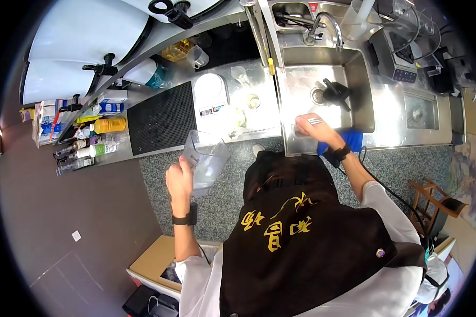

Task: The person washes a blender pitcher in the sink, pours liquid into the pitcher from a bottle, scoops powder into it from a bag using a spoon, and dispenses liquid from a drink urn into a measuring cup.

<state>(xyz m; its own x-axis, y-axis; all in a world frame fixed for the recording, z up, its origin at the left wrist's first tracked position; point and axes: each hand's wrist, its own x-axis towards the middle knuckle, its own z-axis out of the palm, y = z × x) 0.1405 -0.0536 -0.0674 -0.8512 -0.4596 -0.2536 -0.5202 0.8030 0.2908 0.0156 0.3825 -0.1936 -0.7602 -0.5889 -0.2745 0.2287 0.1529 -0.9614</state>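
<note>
My left hand (179,180) is closed on the side of a clear plastic pitcher (210,162), held over the floor in front of the counter. The pitcher looks tilted, and I cannot make out any contents. Over the front left edge of the sink (366,113), my right hand (322,130) is closed with a small shiny metal piece (314,121) showing at its fingers; its kind is unclear. A black container (336,94) lies in the sink beside the drain. Below my right wrist, a blue cloth (349,140) hangs at the sink's front.
Left of the sink are a white round-topped scale (210,90), a clear cup (253,101) and a black mat (161,119). Several bottles, one orange (110,125), stand at the far left. A faucet (325,29) arches behind the sink; a control-panel machine (394,55) stands right.
</note>
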